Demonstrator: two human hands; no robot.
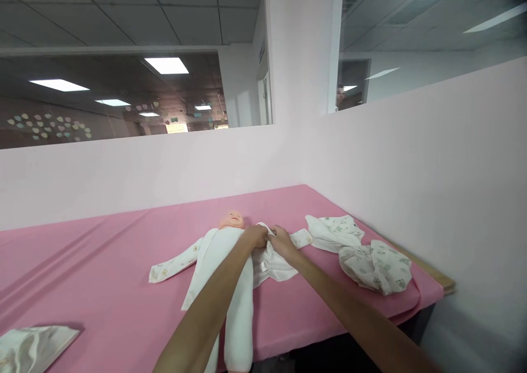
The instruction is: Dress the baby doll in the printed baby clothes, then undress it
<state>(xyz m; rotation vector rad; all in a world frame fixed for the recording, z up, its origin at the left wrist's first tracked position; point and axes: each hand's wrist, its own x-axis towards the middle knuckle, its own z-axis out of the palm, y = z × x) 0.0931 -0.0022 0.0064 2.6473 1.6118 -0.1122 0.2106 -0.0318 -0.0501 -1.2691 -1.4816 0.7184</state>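
A baby doll (pixel 233 219) lies on its back, dressed in white with long white legs stretched toward me. Under and beside it is spread an open white baby top (pixel 278 269), its printed sleeves reaching out to both sides. My left hand (pixel 257 236) is closed on the top's white cloth beside the doll's shoulder. Right beside it, my right hand (pixel 282 241) pinches the same cloth, near the right sleeve. The fingertips of both hands are partly hidden. My left forearm crosses in front of the doll's body.
A pink sheet (pixel 115 296) covers the table. To the right lie two crumpled white printed cloths (pixel 335 233), (pixel 376 266) in a heap. Another pale cloth (pixel 37 348) is at the lower left. White walls (pixel 407 170) with windows border the back and right.
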